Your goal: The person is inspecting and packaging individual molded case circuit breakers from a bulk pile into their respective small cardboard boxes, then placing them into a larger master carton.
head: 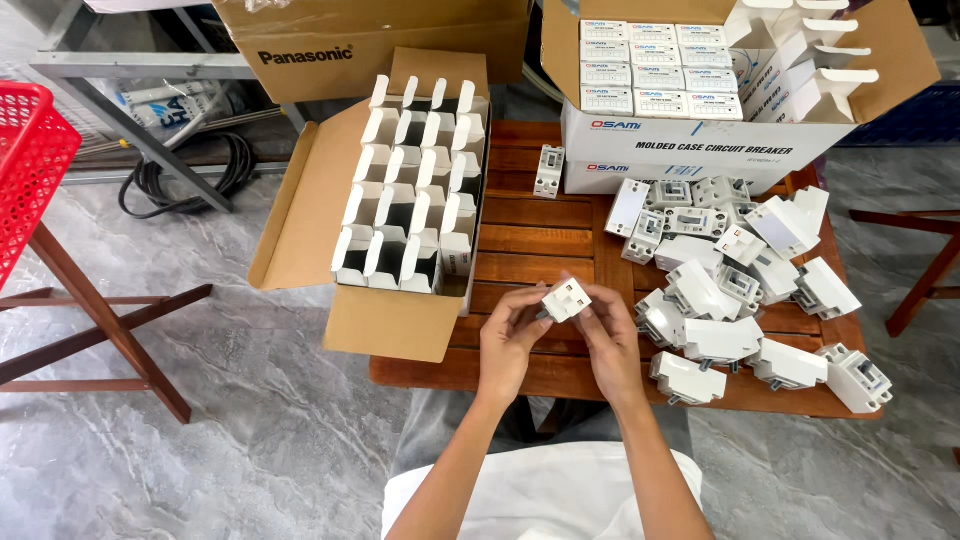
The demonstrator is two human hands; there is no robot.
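Observation:
Both of my hands hold one small white circuit breaker (566,299) above the near edge of a wooden slatted table (535,240). My left hand (508,340) grips its left side and my right hand (610,335) grips its right side. A pile of several loose white breakers (740,290) lies on the table just right of my hands. To the left, an open cardboard box (400,320) holds rows of small white cartons with open flaps (410,190).
A large open carton (690,140) of closed small boxes stands at the table's back right, one breaker (549,171) upright beside it. A brown carton (370,45) sits behind. A red basket (30,160) rests on a wooden stand at left; another stool (925,270) is at right. Cables (180,180) lie on the grey floor.

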